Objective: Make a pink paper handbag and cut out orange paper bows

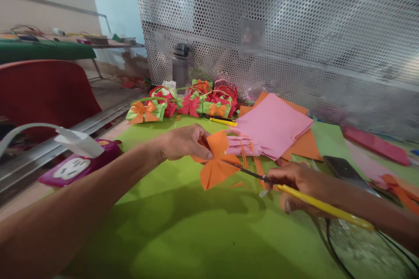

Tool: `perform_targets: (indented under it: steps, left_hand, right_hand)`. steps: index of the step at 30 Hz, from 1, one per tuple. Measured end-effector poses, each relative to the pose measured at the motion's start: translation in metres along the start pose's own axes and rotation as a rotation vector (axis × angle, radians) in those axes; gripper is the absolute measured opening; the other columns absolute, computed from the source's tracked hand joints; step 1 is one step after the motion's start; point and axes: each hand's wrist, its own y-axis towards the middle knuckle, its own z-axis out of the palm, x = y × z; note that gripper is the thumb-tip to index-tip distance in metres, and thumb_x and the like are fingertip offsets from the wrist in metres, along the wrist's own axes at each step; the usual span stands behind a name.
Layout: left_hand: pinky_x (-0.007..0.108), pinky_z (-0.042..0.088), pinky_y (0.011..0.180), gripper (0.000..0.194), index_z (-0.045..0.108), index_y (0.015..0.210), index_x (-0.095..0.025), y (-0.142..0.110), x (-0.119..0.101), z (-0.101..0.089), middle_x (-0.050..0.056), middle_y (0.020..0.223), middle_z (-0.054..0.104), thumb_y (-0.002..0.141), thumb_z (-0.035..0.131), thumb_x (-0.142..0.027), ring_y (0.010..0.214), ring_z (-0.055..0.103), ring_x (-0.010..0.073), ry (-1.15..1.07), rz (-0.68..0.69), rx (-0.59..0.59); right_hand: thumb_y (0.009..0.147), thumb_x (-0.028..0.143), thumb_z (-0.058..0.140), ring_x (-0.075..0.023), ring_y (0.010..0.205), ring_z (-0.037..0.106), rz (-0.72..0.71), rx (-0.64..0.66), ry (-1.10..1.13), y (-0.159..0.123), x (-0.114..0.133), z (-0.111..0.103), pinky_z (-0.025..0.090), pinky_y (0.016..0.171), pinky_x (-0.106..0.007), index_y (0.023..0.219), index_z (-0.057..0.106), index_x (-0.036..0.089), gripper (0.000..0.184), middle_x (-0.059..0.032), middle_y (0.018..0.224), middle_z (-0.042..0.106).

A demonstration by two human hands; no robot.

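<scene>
My left hand [183,141] pinches an orange paper bow [216,161] just above the green table sheet [183,226]. My right hand [296,183] is closed round yellow-handled scissors [314,202]. Their dark blades [244,171] reach left and touch the bow's middle. Thin orange paper strips [258,168] lie just beyond the bow.
A stack of pink and orange paper sheets [275,124] lies behind the bow. Several finished green and red paper baskets [183,102] stand at the back by a perforated metal screen [294,30]. A grey bottle [180,67], a dark phone [342,168] and a purple device [78,165] sit around.
</scene>
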Motion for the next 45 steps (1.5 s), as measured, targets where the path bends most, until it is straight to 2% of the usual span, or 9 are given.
perform_targets:
  steps: [12, 18, 24, 34, 39, 45]
  left_hand:
    - [0.017, 0.041, 0.049, 0.015, 0.070, 0.068, -0.011, 0.000, 0.000, 0.000, 0.000, 0.059, 0.066, 0.053, 0.071, -0.013, 0.050, 0.054, 0.0084, 0.003, 0.047, 0.022]
    - [0.017, 0.041, 0.050, 0.017, 0.070, 0.069, -0.011, 0.001, 0.001, 0.000, 0.000, 0.059, 0.067, 0.053, 0.071, -0.012, 0.051, 0.055, 0.0082, 0.007, 0.034, 0.025]
    - [0.017, 0.040, 0.050, 0.014, 0.070, 0.068, -0.012, -0.001, 0.000, 0.003, -0.001, 0.059, 0.067, 0.054, 0.070, -0.013, 0.051, 0.054, 0.0083, 0.044, 0.028, 0.030]
    - [0.015, 0.038, 0.048, 0.014, 0.070, 0.067, -0.013, -0.001, -0.002, 0.004, -0.002, 0.059, 0.066, 0.053, 0.069, -0.011, 0.051, 0.053, 0.0073, 0.050, 0.012, 0.014]
    - [0.016, 0.040, 0.050, 0.013, 0.069, 0.066, -0.014, -0.001, -0.002, 0.005, -0.002, 0.061, 0.068, 0.054, 0.068, -0.010, 0.053, 0.055, 0.0079, 0.034, 0.000, 0.023]
    - [0.017, 0.041, 0.052, 0.013, 0.070, 0.067, -0.014, 0.000, -0.001, 0.005, -0.001, 0.062, 0.069, 0.055, 0.069, -0.009, 0.053, 0.056, 0.0079, 0.019, 0.008, 0.038]
  right_hand:
    - [0.062, 0.066, 0.062, -0.0092, 0.051, 0.032, 0.010, 0.020, 0.010, -0.003, 0.002, -0.002, 0.024, 0.046, -0.022, 0.074, 0.056, 0.016, 0.052, 0.0062, 0.055, 0.038]
    - [0.062, 0.063, 0.065, -0.0094, 0.050, 0.037, -0.010, 0.003, 0.005, -0.008, -0.002, -0.001, 0.024, 0.044, -0.021, 0.082, 0.056, 0.018, 0.049, 0.0059, 0.059, 0.039]
    - [0.075, 0.058, 0.056, -0.0108, 0.051, 0.043, -0.022, -0.001, -0.016, -0.009, -0.002, 0.003, 0.025, 0.044, -0.020, 0.076, 0.053, 0.020, 0.038, 0.0043, 0.061, 0.041]
    - [0.070, 0.061, 0.060, -0.0110, 0.049, 0.042, -0.046, -0.026, -0.018, -0.004, -0.011, 0.006, 0.025, 0.043, -0.021, 0.079, 0.055, 0.021, 0.041, 0.0046, 0.058, 0.043]
    - [0.064, 0.060, 0.066, -0.0109, 0.049, 0.041, -0.051, -0.001, -0.012, -0.006, 0.002, 0.002, 0.026, 0.044, -0.021, 0.080, 0.055, 0.021, 0.044, 0.0048, 0.058, 0.047]
    - [0.065, 0.058, 0.066, -0.0098, 0.050, 0.037, -0.005, 0.017, -0.027, -0.004, 0.013, 0.000, 0.025, 0.046, -0.021, 0.078, 0.055, 0.018, 0.043, 0.0057, 0.057, 0.042]
